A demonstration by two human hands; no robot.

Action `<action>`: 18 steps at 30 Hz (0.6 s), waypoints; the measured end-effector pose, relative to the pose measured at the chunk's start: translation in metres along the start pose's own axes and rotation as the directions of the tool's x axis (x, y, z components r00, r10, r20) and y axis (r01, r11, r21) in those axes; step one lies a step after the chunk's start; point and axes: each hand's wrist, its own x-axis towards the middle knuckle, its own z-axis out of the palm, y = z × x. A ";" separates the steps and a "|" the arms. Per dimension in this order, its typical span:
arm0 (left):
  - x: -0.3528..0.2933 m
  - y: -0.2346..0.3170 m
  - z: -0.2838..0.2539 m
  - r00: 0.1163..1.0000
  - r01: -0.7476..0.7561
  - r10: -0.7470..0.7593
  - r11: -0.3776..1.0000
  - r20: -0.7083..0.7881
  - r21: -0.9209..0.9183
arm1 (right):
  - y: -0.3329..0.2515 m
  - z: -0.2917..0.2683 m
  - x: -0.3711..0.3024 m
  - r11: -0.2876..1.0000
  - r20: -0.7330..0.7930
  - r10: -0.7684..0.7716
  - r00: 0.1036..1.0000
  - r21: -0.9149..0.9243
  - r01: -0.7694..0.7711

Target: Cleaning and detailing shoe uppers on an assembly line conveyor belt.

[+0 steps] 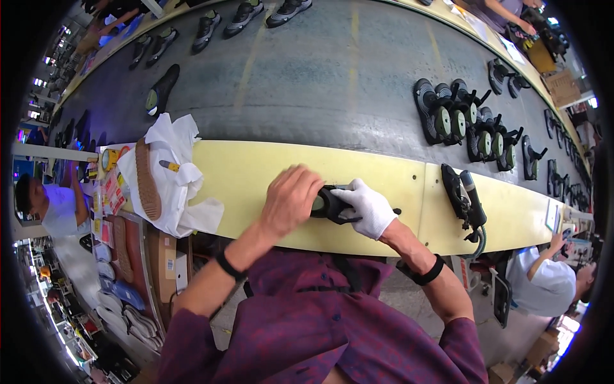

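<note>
- Gripping the shoe (pixel 331 206), your right hand (pixel 369 210) probably steadies it over the surface (pixel 236 169).
- Your left hand (pixel 291 200) is at its left end; its grip I can't tell.

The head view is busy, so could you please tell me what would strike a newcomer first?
Probably the right hand in its white glove, gripping a dark shoe over the yellow table beside the bare left hand. Next, the brown sole on a crumpled white sheet at left, and the dark shoes clustered on the grey surface, upper right.
</note>
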 end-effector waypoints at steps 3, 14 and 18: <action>-0.059 0.038 -0.007 0.988 0.140 -0.135 0.988 0.079 -0.063 | 0.006 0.001 0.007 0.996 0.004 -0.088 0.996 0.030 0.088; -0.085 0.056 0.015 0.964 0.266 -0.266 0.964 0.028 -0.001 | 0.005 -0.014 0.015 0.992 0.124 -0.116 0.985 0.055 0.110; -0.075 0.055 0.003 0.953 0.270 -0.272 0.962 0.132 0.034 | 0.002 -0.014 0.014 0.996 0.142 -0.087 0.986 0.019 0.085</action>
